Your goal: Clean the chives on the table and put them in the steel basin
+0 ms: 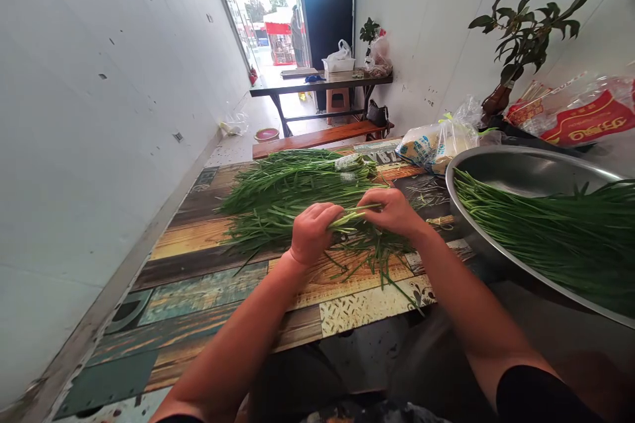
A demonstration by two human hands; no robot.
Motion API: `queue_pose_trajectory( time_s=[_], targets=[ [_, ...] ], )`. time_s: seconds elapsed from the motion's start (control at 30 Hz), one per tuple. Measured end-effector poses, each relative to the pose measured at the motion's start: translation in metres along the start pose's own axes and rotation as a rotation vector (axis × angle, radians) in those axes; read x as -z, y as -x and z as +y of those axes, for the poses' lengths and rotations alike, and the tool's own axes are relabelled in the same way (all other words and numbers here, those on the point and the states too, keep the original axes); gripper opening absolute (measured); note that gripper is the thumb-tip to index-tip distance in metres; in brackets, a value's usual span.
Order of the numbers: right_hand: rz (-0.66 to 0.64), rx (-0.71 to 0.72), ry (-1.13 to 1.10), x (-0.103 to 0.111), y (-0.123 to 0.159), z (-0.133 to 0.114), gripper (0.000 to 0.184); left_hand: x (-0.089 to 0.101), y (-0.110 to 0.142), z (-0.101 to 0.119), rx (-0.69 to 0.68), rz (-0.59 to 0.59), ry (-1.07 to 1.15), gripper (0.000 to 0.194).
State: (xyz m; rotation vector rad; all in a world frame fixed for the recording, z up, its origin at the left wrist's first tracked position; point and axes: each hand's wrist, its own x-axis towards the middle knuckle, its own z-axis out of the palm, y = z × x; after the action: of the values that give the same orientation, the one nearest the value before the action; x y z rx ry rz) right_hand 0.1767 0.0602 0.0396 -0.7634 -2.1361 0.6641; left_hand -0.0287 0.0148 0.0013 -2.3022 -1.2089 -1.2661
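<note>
My left hand is closed round a small bunch of green chives, held just above the patterned table. My right hand pinches the pale root ends of the same bunch, fingers pressed together. Behind my hands lies a large pile of chives, with a banded bundle at its far end. Loose trimmings lie under my hands near the table's front edge.
A big steel bowl at the right holds cleaned chives. Plastic food bags and a potted plant stand behind it. A white wall runs along the left. A second table and bench stand by the far doorway.
</note>
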Motion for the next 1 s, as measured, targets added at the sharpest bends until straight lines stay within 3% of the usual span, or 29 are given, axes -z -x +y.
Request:
queue_pose_trajectory(
  time_s=[0.17,0.27,0.37,0.5,0.63,0.73,0.87,1.0],
  targets=[
    [0.115,-0.133,-0.228,0.013,0.001,0.004,0.017,0.001,0.001,-0.005,-0.025,0.049,-0.039,0.021],
    [0.29,-0.191,-0.364,0.024,0.001,0.011,0.023,-0.001,0.004,-0.009,-0.004,0.034,-0.053,0.023],
    [0.343,-0.244,-0.242,0.03,0.0,0.018,0.028,-0.003,0.006,-0.012,0.013,-0.012,-0.102,0.027],
    [0.287,-0.104,0.187,0.017,-0.001,0.018,0.034,-0.004,0.005,-0.012,-0.002,-0.087,-0.165,0.03],
    [0.029,0.132,0.395,-0.003,0.0,0.011,0.028,-0.002,0.003,-0.008,-0.031,-0.104,-0.197,0.028],
    [-0.063,0.169,0.524,-0.011,0.0,0.011,0.023,0.0,0.001,-0.006,-0.068,-0.093,-0.214,0.027],
    [-0.067,0.153,0.516,-0.011,-0.001,0.014,0.024,0.002,0.001,-0.005,-0.1,-0.071,-0.184,0.028],
    [-0.054,0.152,0.28,-0.01,-0.001,0.013,0.027,0.001,0.002,-0.003,-0.058,-0.052,-0.156,0.028]
  ],
)
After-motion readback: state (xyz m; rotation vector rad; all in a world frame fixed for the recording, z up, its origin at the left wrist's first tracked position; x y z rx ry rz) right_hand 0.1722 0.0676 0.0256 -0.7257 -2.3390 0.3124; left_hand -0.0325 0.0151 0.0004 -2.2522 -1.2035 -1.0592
